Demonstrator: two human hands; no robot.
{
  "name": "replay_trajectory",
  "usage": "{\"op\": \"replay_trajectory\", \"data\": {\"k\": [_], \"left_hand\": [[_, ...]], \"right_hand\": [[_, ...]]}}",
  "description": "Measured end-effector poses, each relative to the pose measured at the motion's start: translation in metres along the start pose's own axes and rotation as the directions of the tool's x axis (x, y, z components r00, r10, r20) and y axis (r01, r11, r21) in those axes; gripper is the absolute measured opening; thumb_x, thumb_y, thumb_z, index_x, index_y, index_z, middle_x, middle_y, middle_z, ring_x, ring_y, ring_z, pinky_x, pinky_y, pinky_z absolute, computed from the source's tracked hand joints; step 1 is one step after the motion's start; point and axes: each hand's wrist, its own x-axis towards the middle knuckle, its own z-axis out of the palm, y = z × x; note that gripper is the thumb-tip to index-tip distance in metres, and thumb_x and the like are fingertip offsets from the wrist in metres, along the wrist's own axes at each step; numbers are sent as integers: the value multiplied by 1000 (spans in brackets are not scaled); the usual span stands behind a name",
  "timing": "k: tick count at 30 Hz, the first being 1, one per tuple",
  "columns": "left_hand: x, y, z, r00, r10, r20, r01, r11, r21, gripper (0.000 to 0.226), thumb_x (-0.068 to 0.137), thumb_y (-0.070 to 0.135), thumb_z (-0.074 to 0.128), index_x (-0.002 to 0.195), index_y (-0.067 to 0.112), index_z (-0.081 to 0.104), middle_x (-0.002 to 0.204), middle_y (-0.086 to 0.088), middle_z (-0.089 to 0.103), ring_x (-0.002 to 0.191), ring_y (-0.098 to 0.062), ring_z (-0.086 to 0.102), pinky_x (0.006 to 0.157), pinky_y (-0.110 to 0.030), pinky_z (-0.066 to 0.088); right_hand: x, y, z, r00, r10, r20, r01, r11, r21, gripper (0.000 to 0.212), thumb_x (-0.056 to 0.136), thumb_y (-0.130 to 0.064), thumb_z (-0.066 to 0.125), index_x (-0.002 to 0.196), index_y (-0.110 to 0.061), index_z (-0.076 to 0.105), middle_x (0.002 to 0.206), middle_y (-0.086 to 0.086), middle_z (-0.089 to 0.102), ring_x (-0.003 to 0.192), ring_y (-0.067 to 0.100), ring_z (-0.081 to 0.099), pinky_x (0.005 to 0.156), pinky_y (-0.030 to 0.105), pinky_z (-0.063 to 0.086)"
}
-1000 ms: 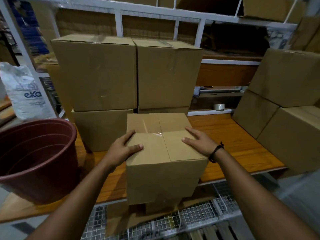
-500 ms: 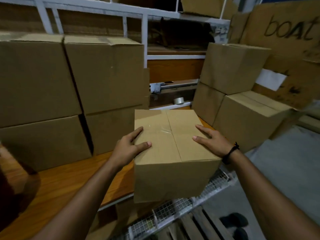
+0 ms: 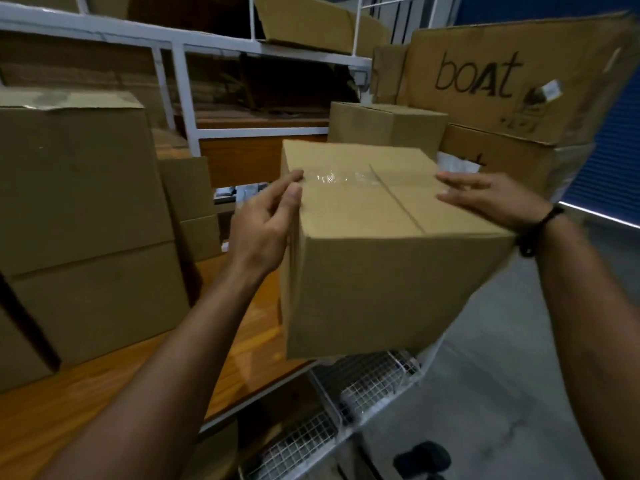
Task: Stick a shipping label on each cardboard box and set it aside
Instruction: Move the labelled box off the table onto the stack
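Note:
I hold a plain cardboard box [image 3: 381, 271] in the air between both hands, in front of the wooden shelf [image 3: 104, 386]. Clear tape crosses its top seam. My left hand [image 3: 266, 223] grips the box's upper left edge, thumb on the top face and fingers down the side. My right hand [image 3: 491, 199] presses against the upper right edge with straight, spread fingers lying on the top. The box tilts slightly, its near corner low.
Stacked cardboard boxes [image 3: 79, 216] fill the shelf at left. More boxes [image 3: 388, 129] stand at the right rear under a large carton marked "boat" [image 3: 502, 81]. A wire mesh shelf [image 3: 363, 386] lies below, grey floor [image 3: 485, 393] to the right, a blue shutter [image 3: 613, 168] beyond.
The box has risen off the wooden shelf and swung to the right with both hands on it. My view has turned right, so the red tub has left the frame.

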Motion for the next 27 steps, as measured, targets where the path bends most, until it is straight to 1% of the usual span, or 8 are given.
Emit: {"op": "replay_trajectory", "data": {"k": [2,4,6,9,13,16,22,27], "left_hand": [[21,5,23,999,42,33,-41,999,-26,58,86,70,40,136,41,50,134,0,59,115,-20,61,85,-50,56],[36,9,49,994,46,100,-38,996,-85,56,86,66,44,137,44,47,140,-3,53,121,-22,57,83,-45,58],[49,9,72,983,53,174,-32,992,-123,50,87,56,48,136,47,44,145,-5,48,127,-21,51,84,-38,59],[73,2,101,968,88,235,-48,984,-170,44,88,50,53,129,58,42,149,-6,44,134,-22,46,85,-41,59],[110,-15,133,961,135,241,-113,988,-101,50,94,29,60,139,45,44,147,-5,46,134,-20,46,83,-43,59],[135,-22,158,959,167,231,-161,986,-45,50,90,29,65,136,42,50,140,-3,54,127,-15,53,86,-46,58],[161,-30,201,956,178,232,-184,983,2,49,87,37,65,135,40,52,136,-4,58,119,-11,59,85,-44,58],[178,-29,226,968,185,172,-196,979,49,50,86,46,60,135,44,49,135,-3,59,116,-10,62,86,-44,58]], "right_hand": [[15,4,-36,999,41,-15,-42,998,-47,50,86,-47,61,135,-37,52,128,-18,43,118,4,35,97,26,23],[29,10,-62,997,75,-11,-75,996,-44,53,79,-53,64,130,-43,55,134,-18,45,123,6,37,106,30,23],[43,20,-79,994,106,2,-106,994,-29,60,66,-60,70,123,-50,57,143,-15,45,131,11,38,114,40,24],[66,35,-105,990,139,-1,-139,990,-26,64,62,-59,74,123,-52,57,148,-11,40,134,12,35,115,41,24],[99,52,-132,986,165,-22,-166,981,-96,74,45,-75,76,115,-57,60,148,-17,39,137,13,32,116,43,21],[124,73,-149,982,180,-62,-187,969,-163,75,39,-83,72,109,-55,65,145,-16,43,137,17,34,116,48,21],[160,102,-171,978,194,-76,-206,955,-213,54,58,-68,68,108,-48,69,141,-12,50,134,18,38,115,46,22],[194,123,-184,989,142,-29,-145,963,-225,53,68,-59,66,116,-38,68,140,-9,51,133,17,39,114,38,24]]}}
